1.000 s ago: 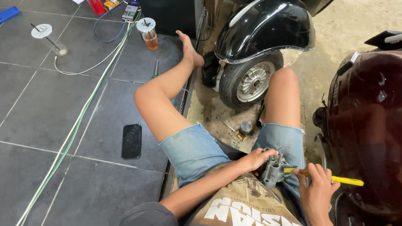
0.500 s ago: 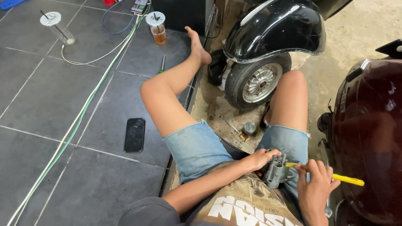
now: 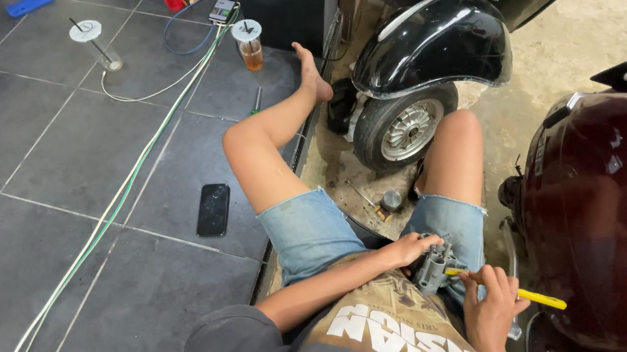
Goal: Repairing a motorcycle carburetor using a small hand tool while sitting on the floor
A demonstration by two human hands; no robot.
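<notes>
A dark phone (image 3: pixel 213 209) lies flat on the grey floor tiles (image 3: pixel 58 172) at the left, beside a green and white cable (image 3: pixel 127 180) that runs up toward a capped plastic cup of amber drink (image 3: pixel 248 43). The person sits on the floor with legs spread, the left leg bent at the knee and stretched out so the bare foot (image 3: pixel 313 75) lies near a black scooter's front wheel (image 3: pixel 403 131). The left arm comes forward across the lap, bent slightly at the elbow, and the left hand (image 3: pixel 407 249) is closed around a small grey metal part (image 3: pixel 434 265), fingers curled over its top and near side, holding it just above the denim shorts between the thighs. Just to the right, the right forearm rises from the bottom of the view, wrist bent inward, and the right hand (image 3: pixel 493 300) grips a yellow-handled screwdriver (image 3: pixel 526 295) with fingers wrapped around the handle; the tool lies nearly level, its tip end meeting the grey metal part while the handle's end sticks out to the right. Farther right stands a dark maroon scooter body (image 3: pixel 604 214), close beside the right knee.
</notes>
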